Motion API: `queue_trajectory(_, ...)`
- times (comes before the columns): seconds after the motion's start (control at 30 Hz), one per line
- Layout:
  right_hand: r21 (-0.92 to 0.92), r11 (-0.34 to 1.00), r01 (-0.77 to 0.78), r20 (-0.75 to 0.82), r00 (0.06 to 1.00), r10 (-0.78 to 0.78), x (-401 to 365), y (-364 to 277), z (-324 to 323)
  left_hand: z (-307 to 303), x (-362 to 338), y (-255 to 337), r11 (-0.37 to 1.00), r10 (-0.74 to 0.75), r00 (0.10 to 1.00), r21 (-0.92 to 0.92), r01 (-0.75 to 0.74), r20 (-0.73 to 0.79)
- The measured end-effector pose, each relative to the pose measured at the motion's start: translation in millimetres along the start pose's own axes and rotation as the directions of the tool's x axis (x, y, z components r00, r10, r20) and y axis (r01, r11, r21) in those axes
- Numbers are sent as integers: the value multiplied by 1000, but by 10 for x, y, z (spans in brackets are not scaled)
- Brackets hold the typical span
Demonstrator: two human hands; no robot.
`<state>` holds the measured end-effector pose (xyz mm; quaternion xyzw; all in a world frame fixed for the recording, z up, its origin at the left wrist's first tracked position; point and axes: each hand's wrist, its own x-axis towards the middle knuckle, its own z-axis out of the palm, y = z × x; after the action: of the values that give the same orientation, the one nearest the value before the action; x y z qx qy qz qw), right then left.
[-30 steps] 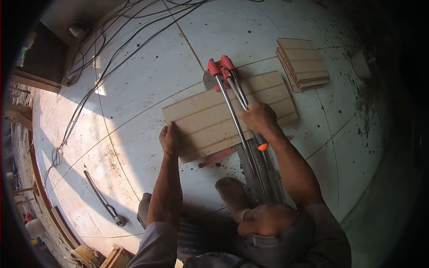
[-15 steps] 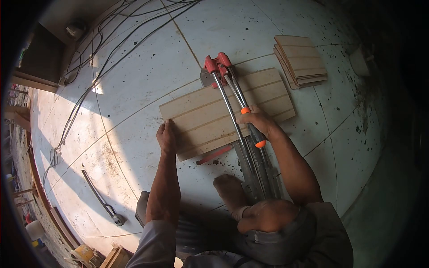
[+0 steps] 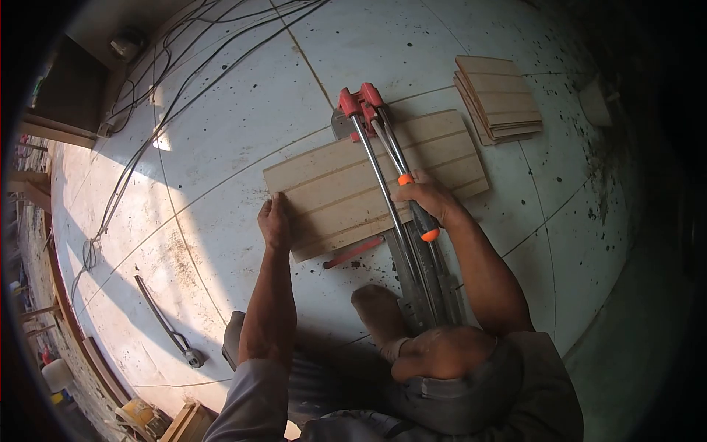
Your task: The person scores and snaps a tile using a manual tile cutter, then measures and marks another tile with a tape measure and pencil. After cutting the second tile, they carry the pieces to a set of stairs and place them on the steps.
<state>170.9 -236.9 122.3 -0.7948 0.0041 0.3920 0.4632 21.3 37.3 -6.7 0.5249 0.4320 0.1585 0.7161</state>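
Observation:
A beige tile (image 3: pixel 331 191) with parallel grooves lies across the bed of a manual tile cutter (image 3: pixel 368 158), under its steel rails. My left hand (image 3: pixel 274 221) is closed on the tile's left edge, fingertips at its upper surface. Over the tile, my right hand (image 3: pixel 431 199) wraps around the cutter's black handle (image 3: pixel 422 219), just below its orange collar; part of the grip is hidden by the fingers. The cutter's red end block (image 3: pixel 361 97) stands at the far end. A red bar (image 3: pixel 353 253) lies beside the bed, below the tile.
Several similar tiles (image 3: pixel 501 96) are stacked on the pale floor at the upper right. Black cables (image 3: pixel 158 136) run across the left side. A dark strap-like item (image 3: pixel 166 320) lies lower left, and my bare foot (image 3: pixel 375 306) is beside the cutter.
Almost nothing differs. Both hands keep their places on the tile and the handle, and the view shifts very slightly.

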Motion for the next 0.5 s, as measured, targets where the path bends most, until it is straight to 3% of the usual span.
queue_trajectory(0.3, -13, 1000, 15, -11, 1000, -15, 31, -8, -14, 17, 13, -8, 1000, 5, 1000, 7, -5, -9)
queue_trajectory(0.37, -345, 939, 0, -106, 994, -39, -111, -201, -19, 7, 34, -26, 1000, -3, 1000, 8, 3, -22)
queue_trajectory(0.5, -571, 816, -86, -176, 984, -19, -399, -466, 121, 7, 17, -32, 1000, 1, 1000, 20, -1, -31)
